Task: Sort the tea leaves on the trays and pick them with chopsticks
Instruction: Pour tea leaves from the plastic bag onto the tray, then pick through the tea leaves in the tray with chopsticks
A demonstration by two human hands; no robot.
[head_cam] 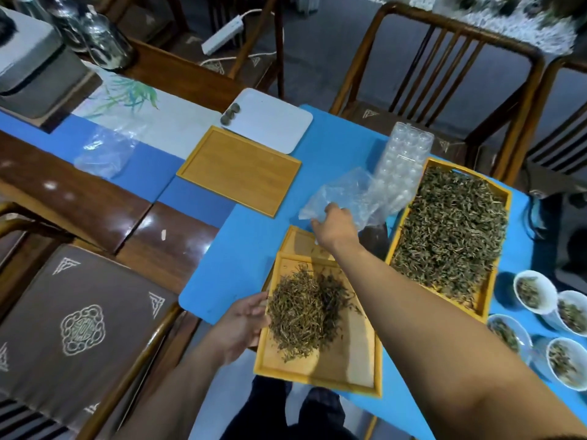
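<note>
tea leaves (301, 315): wiry heap | wooden tray (349, 366) | right hand (336, 230) grips crinkled bag (346, 198)

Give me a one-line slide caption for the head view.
Left hand steadies near tea tray; right hand grasps clear plastic bag beside full tray.

A tea room or tea shop set up for sorting leaves. A long dark wooden table (104, 198) carries a blue mat (336, 141), a painted bamboo-leaf runner (127, 96) and wooden trays (238, 171), two of them holding loose dried tea leaves (451, 230), with small white bowls of leaves (533, 290) at the right edge. Around it stand slat-backed wooden chairs (444, 58) with patterned brown cushions (73, 315), and glass bottles (101, 36) sit at the far left end.
</note>
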